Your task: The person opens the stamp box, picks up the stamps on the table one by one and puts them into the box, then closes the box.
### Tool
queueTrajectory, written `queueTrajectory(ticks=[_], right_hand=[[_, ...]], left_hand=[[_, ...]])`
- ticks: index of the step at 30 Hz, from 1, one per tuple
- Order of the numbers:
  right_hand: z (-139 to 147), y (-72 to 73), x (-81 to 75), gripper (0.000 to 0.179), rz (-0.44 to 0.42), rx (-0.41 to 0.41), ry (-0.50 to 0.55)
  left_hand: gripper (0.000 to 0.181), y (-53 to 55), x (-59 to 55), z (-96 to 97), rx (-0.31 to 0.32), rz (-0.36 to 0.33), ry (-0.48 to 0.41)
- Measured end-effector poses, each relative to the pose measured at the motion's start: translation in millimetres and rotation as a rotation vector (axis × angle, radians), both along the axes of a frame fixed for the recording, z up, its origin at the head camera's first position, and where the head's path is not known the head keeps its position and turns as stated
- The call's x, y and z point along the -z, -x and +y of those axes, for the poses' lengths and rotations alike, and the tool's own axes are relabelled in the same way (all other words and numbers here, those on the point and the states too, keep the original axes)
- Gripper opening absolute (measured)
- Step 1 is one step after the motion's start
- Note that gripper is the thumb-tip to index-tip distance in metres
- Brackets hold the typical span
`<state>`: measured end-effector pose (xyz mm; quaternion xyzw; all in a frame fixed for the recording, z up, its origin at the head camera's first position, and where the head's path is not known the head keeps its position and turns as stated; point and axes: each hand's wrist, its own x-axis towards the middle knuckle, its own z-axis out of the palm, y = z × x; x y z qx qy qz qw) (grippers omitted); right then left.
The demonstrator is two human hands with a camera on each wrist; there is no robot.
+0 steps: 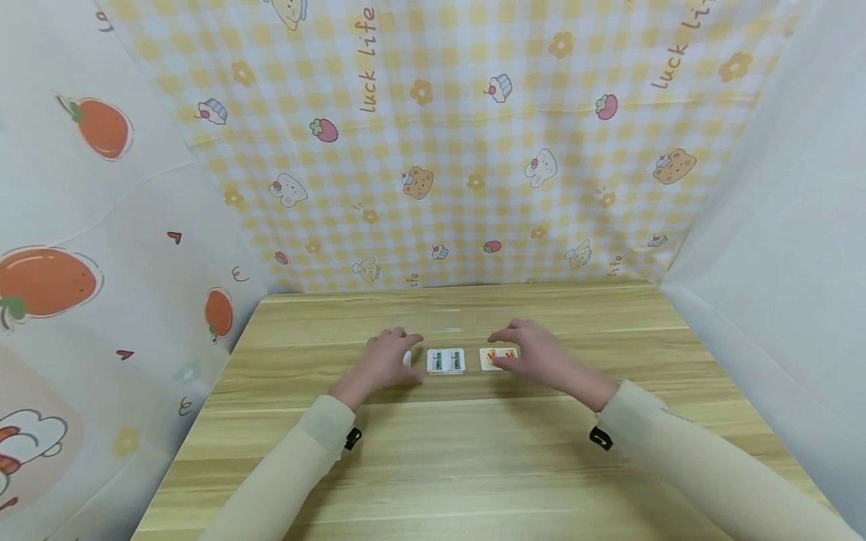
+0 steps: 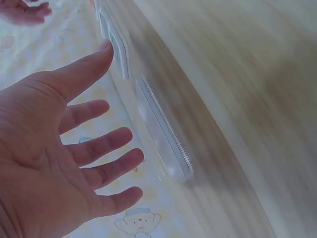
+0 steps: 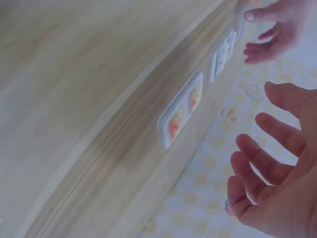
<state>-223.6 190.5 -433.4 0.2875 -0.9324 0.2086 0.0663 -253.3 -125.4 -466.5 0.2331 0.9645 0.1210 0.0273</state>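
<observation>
Three low stacks of white rounded cards lie in a row on the wooden table. My left hand (image 1: pixel 388 358) hovers over the left stack (image 2: pixel 163 131), hiding most of it in the head view; its fingers are spread and hold nothing. Green pictures mark the middle stack (image 1: pixel 446 361), which lies between the two hands. Over the right stack (image 1: pixel 489 361), printed in orange and yellow, is my right hand (image 1: pixel 539 356), with fingers loosely bent and apart from the cards in the right wrist view.
The wood-grain table (image 1: pixel 446 466) runs back to a yellow checked curtain (image 1: pixel 453 218). Faint straight pale lines, perhaps of something transparent, show just behind the stacks. White cloth hangs on the left (image 1: pixel 155 195) and right (image 1: pixel 778 225).
</observation>
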Motion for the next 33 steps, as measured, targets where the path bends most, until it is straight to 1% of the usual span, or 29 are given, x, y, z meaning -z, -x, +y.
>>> queueTrajectory(ticks=[5, 8, 11, 17, 22, 27, 29, 31, 33], right_hand=[[23.6, -10.6, -1.4, 0.040, -0.087, 0.055, 0.025], [38.1, -16.7, -1.5, 0.040, -0.107, 0.085, 0.027], [51.2, -22.4, -1.7, 0.038, -0.113, 0.113, 0.025], [76.7, -35.1, 0.6, 0.032, -0.102, 0.129, 0.015], [99.0, -46.8, 4.3, 0.029, -0.142, 0.132, 0.023], [120.1, -59.3, 7.9, 0.030, -0.211, 0.156, 0.001], [127.1, -64.0, 10.1, 0.031, -0.232, 0.176, -0.013], [132.8, -68.0, 12.5, 0.031, -0.232, 0.191, -0.024], [137.1, -71.2, 15.0, 0.030, -0.214, 0.203, -0.038]], left_hand=[[0.077, -2.0, -0.5, -13.2, -0.016, -0.024, -0.012], [0.076, -1.6, 1.3, -21.2, -0.026, -0.028, -0.008], [0.075, -1.4, 3.6, -28.7, -0.035, -0.024, 0.000], [0.072, -1.4, 6.5, -40.7, -0.037, -0.025, 0.010], [0.073, 0.2, 8.8, -48.3, -0.040, -0.027, 0.002], [0.071, 2.6, 11.5, -56.7, -0.032, -0.042, -0.016], [0.070, 2.6, 10.9, -59.6, -0.027, -0.050, -0.036], [0.069, 2.6, 10.6, -62.5, -0.024, -0.055, -0.052], [0.068, 2.7, 10.1, -65.2, -0.020, -0.063, -0.067]])
